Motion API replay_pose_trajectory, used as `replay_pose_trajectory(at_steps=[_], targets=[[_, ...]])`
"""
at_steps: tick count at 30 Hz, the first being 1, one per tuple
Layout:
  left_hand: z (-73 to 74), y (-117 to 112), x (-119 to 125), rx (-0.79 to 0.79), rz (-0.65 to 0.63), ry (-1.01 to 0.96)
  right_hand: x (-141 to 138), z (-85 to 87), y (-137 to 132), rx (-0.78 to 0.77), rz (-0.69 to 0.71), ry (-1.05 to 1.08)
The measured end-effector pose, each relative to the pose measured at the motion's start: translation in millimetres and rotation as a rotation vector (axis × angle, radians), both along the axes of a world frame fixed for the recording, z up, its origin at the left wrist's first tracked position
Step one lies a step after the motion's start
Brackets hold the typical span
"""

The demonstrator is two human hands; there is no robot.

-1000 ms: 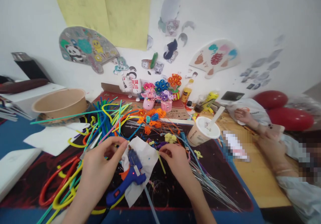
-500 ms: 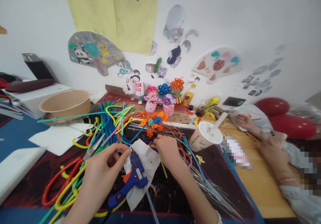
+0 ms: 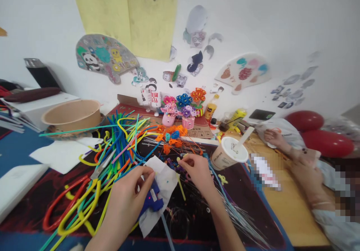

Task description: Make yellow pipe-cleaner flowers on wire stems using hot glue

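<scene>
My left hand (image 3: 131, 194) is closed in a pinch above a blue glue gun (image 3: 155, 200), and what its fingertips hold, if anything, I cannot make out. The gun lies on a crumpled white paper (image 3: 164, 179), partly hidden by that hand. To the right, my right hand (image 3: 198, 172) pinches a small yellow-green piece (image 3: 179, 160) at its fingertips. Beneath these fingers lies a yellow-green strip (image 3: 181, 188) on the dark mat. Scissors with red and yellow handles (image 3: 47, 215) rest left of my left hand, among colourful pipe cleaners (image 3: 119, 142).
Orange pipe-cleaner flowers (image 3: 168, 133) lie beyond my hands, with small potted ones (image 3: 168, 119) behind them. A lidded drink cup (image 3: 227, 157) stands at right, beside bundled wires (image 3: 242, 217). A tan bowl (image 3: 71, 116) sits at left. Another person's hands (image 3: 305, 172) are far right.
My left hand has shifted right and covers more of the glue gun. My right hand has moved slightly right with the small yellow-green piece, away from my left hand's fingertips.
</scene>
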State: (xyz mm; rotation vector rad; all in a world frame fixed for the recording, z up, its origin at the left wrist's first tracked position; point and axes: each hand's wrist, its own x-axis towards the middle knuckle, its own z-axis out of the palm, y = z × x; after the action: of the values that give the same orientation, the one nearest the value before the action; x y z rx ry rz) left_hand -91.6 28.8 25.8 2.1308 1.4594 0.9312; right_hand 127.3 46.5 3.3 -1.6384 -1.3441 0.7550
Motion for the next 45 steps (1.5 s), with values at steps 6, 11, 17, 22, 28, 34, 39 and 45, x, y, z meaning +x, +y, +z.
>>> replay_pose_trajectory(at_steps=[6,11,17,22,28,34,39,45], targets=[[6.6,4.6,7.7,-0.005,-0.105,0.18,2.4,7.5,-10.3,-0.034,0.072,0.366],[13.2,12.1,30.9,-0.013,-0.212,0.361,1.6,18.9,-24.7,-0.066,0.145,0.694],[9.0,15.7,41.2,-0.004,-0.243,0.424,3.8,14.7,-31.3,-0.095,0.185,0.954],[17.1,12.9,38.4,0.061,-0.311,0.346,2.8,11.7,-35.1,-0.087,0.224,1.053],[24.4,13.0,46.3,0.123,-0.371,0.451,2.5,22.1,-46.0,-0.037,0.259,1.234],[19.2,24.3,64.5,0.16,-0.47,0.604,1.1,30.9,-61.3,0.011,0.316,1.538],[30.3,27.1,65.8,0.173,-0.462,0.596,-6.9,35.6,-61.6,0.097,0.249,1.501],[59.8,11.2,62.0,0.112,-0.344,0.151,-20.1,36.0,-55.9,0.164,0.079,1.196]])
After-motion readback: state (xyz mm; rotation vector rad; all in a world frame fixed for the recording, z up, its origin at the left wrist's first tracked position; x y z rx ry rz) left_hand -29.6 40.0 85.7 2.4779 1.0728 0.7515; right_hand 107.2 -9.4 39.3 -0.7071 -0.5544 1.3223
